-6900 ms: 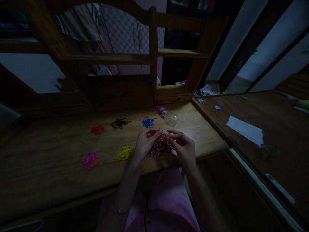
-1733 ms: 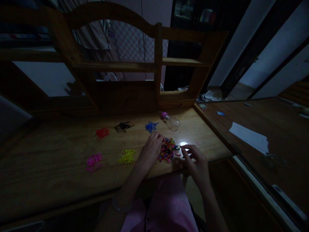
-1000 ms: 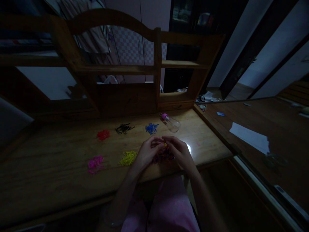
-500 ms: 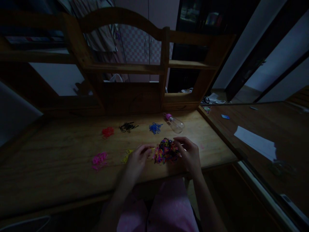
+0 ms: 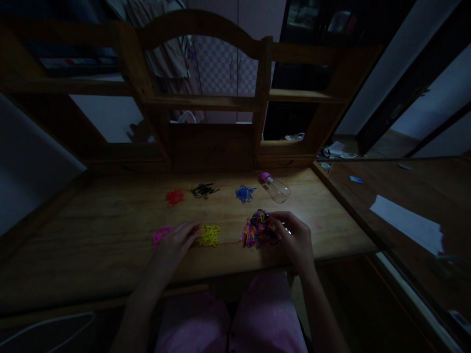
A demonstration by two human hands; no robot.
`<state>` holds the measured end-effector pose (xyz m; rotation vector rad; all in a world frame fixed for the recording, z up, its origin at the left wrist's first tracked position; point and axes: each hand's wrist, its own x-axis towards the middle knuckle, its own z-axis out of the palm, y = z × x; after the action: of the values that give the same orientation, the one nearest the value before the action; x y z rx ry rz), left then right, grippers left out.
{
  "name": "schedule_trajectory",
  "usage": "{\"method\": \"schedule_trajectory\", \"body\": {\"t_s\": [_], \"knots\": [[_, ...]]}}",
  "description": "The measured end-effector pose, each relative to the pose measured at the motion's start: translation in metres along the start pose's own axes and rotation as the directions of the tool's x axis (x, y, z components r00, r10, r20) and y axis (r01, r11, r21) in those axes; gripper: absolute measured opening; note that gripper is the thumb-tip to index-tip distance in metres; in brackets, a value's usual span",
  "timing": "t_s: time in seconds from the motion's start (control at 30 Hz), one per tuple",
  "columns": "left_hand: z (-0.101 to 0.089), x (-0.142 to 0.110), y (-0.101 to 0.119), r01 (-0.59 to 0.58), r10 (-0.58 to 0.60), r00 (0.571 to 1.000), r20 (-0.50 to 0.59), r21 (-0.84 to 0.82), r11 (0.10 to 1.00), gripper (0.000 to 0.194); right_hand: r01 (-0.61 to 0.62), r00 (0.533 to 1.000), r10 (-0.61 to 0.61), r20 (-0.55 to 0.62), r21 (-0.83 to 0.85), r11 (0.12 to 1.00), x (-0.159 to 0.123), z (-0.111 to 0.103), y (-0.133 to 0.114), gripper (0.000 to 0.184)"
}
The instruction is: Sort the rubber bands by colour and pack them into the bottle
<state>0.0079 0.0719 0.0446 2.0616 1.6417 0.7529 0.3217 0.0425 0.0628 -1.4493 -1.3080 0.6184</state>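
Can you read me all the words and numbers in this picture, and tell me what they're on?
There are no words, numbers or signs that can be read.
Small blue card: too small and dim to tell if it has writing.
White paper: no writing can be made out.
Clear bottle: no label can be made out.
Mixed pile of coloured loops: no letters can be seen.

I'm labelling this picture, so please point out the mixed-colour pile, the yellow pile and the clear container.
Mixed-colour pile (image 5: pixel 258 231), head view: its middle.
Yellow pile (image 5: pixel 210 235), head view: its middle.
Clear container (image 5: pixel 278 190), head view: its see-through body.
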Motion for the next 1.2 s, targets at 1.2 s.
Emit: {"method": "schedule_trajectory", "body": {"t_s": [1.2], "knots": [[-0.009, -0.005, 0.006, 0.150, -0.157, 0.988, -0.013, -0.219, 0.964, 0.030, -0.050, 0.999, 0.050, -0.009, -0.004, 0.999, -0.004, -0.005, 0.001, 0.019]]}}
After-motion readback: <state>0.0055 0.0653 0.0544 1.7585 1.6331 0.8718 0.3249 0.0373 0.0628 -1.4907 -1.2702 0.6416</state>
